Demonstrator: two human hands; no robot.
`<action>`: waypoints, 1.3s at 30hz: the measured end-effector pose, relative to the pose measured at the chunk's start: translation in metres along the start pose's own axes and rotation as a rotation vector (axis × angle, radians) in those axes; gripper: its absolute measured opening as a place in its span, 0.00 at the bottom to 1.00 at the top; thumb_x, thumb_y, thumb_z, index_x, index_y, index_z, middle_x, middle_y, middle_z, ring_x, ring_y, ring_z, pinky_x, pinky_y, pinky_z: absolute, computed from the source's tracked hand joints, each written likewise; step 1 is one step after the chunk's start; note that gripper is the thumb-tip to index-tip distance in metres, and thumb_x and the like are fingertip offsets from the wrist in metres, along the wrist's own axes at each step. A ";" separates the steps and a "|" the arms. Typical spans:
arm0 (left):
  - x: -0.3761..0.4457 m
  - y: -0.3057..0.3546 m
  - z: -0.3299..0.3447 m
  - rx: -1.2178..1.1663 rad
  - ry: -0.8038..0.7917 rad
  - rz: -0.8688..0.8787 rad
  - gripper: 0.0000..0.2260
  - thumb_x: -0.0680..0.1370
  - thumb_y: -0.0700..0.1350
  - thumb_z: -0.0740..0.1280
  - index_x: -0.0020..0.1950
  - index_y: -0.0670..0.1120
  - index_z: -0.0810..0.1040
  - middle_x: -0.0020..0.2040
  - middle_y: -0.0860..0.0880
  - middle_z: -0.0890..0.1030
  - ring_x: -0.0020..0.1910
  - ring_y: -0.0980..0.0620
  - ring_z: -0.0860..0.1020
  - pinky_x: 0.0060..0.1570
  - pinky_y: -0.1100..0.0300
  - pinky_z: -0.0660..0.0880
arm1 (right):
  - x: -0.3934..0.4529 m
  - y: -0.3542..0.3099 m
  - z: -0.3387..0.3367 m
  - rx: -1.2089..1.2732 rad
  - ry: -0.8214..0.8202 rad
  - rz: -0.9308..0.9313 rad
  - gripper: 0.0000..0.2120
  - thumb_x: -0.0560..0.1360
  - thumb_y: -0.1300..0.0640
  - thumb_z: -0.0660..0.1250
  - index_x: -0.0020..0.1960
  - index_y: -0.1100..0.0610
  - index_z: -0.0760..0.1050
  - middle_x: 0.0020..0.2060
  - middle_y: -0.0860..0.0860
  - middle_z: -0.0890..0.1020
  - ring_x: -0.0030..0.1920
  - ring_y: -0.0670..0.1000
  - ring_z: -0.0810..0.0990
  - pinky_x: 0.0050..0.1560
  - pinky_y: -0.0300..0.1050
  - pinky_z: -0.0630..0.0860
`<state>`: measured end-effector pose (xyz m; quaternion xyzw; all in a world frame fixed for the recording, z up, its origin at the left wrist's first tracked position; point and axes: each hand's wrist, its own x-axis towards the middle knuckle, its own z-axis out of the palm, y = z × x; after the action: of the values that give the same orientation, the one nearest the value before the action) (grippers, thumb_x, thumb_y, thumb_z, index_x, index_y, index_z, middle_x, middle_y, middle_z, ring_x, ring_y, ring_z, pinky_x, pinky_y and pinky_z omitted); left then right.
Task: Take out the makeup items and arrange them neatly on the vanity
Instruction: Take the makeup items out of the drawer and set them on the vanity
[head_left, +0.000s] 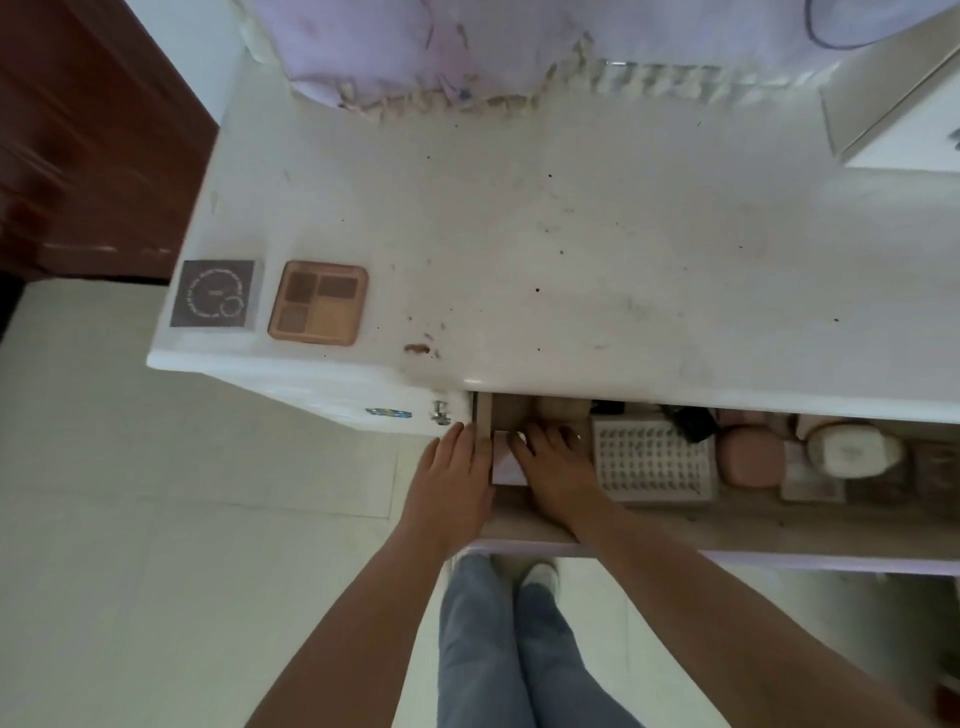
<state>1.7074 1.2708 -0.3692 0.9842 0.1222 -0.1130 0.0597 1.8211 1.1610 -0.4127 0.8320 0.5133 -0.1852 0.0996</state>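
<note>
White and speckled with dark marks, the vanity top (571, 234) stretches broad and mostly bare beyond both hands, its rounded front edge overhanging the open drawer (675, 525) they reach into. The left hand (452, 483) lies at the drawer's left end, fingers extended over its side wall, and the right hand (556, 473) sits just beside it inside the drawer; between them they flank a small pale pink box (503, 454), touching its sides, though whether either grips it I cannot tell. To the right of the right hand lie a white lash tray (652, 460), a pink compact (748, 454) and a white round case (852, 449), packed close. Up and left of the left hand, near the top's left corner, a grey square card (215, 293) and an eyeshadow palette (318, 303) sit side by side, apart.
</note>
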 end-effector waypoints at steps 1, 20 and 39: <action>0.001 -0.001 0.001 0.011 0.004 0.007 0.22 0.71 0.48 0.55 0.55 0.39 0.80 0.52 0.39 0.81 0.52 0.40 0.81 0.49 0.52 0.79 | 0.003 -0.001 0.001 -0.020 0.015 -0.036 0.24 0.52 0.53 0.75 0.49 0.52 0.81 0.42 0.54 0.82 0.39 0.56 0.81 0.38 0.47 0.79; 0.068 0.063 -0.007 0.012 -0.113 -0.037 0.25 0.78 0.41 0.60 0.74 0.40 0.56 0.73 0.42 0.59 0.73 0.43 0.58 0.71 0.50 0.57 | -0.095 0.103 -0.002 -0.105 0.351 0.138 0.32 0.53 0.40 0.76 0.54 0.53 0.80 0.43 0.60 0.80 0.44 0.57 0.69 0.37 0.48 0.76; 0.031 0.071 -0.044 -0.295 -0.300 -0.169 0.27 0.70 0.52 0.70 0.64 0.44 0.66 0.59 0.44 0.70 0.54 0.46 0.74 0.52 0.56 0.73 | -0.117 0.090 -0.032 0.074 0.462 0.123 0.35 0.54 0.45 0.77 0.57 0.52 0.70 0.47 0.60 0.80 0.42 0.60 0.79 0.41 0.49 0.76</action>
<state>1.7636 1.2161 -0.3275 0.9233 0.2090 -0.2438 0.2108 1.8606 1.0361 -0.3379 0.8850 0.4639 -0.0021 -0.0399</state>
